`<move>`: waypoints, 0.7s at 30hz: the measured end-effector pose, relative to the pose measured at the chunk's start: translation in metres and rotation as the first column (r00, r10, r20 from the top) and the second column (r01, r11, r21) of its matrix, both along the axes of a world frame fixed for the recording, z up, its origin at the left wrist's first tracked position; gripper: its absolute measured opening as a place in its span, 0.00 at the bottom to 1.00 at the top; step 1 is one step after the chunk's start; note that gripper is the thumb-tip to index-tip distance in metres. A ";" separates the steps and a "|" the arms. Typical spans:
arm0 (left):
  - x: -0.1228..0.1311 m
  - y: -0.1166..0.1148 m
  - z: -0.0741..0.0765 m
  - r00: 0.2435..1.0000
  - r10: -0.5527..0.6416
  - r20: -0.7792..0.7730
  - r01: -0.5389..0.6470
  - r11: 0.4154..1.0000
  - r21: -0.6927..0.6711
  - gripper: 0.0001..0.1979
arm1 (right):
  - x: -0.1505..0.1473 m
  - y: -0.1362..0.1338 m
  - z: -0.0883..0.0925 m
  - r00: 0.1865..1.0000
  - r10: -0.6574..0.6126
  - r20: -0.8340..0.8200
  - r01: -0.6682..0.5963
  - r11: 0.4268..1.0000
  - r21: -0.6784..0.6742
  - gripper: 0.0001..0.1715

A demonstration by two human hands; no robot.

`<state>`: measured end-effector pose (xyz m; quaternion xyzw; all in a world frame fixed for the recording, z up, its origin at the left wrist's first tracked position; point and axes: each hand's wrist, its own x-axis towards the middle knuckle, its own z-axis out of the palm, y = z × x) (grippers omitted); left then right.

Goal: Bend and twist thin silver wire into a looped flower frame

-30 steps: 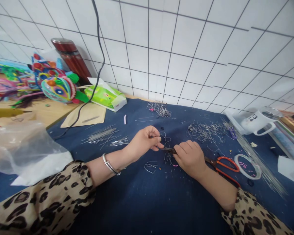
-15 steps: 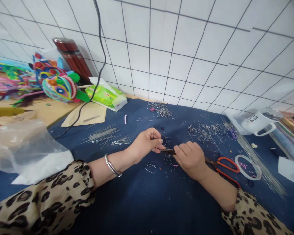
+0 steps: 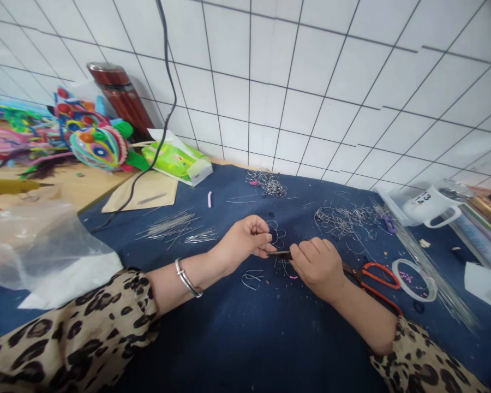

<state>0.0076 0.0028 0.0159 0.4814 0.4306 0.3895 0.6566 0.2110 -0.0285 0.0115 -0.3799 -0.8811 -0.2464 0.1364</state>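
Right hand (image 3: 317, 267) clamped on dark pliers (image 3: 282, 255); left hand (image 3: 245, 243) pinching fine wire (image 3: 276, 233) (partly hidden).

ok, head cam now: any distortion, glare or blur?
Head view: wide-angle distortion, lines on the gridded wall fanning out; sheen on the bracelet; colourful strands near the picture's left edge look smeared; fine detail between the dark tool and left hand unresolvable.

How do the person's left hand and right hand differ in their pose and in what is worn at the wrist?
The left hand curls its thumb and fingers by the tip of the dark pliers; the right hand closes around the pliers. The left hand has a silver bangle at its wrist; the right hand has none. Both reach out from leopard-print sleeves.
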 end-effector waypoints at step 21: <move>-0.001 0.001 -0.003 0.999 0.045 -0.003 -0.045 0.999 0.030 0.09 | -0.001 -0.002 0.005 0.999 -0.004 0.045 0.003 1.000 0.031 0.07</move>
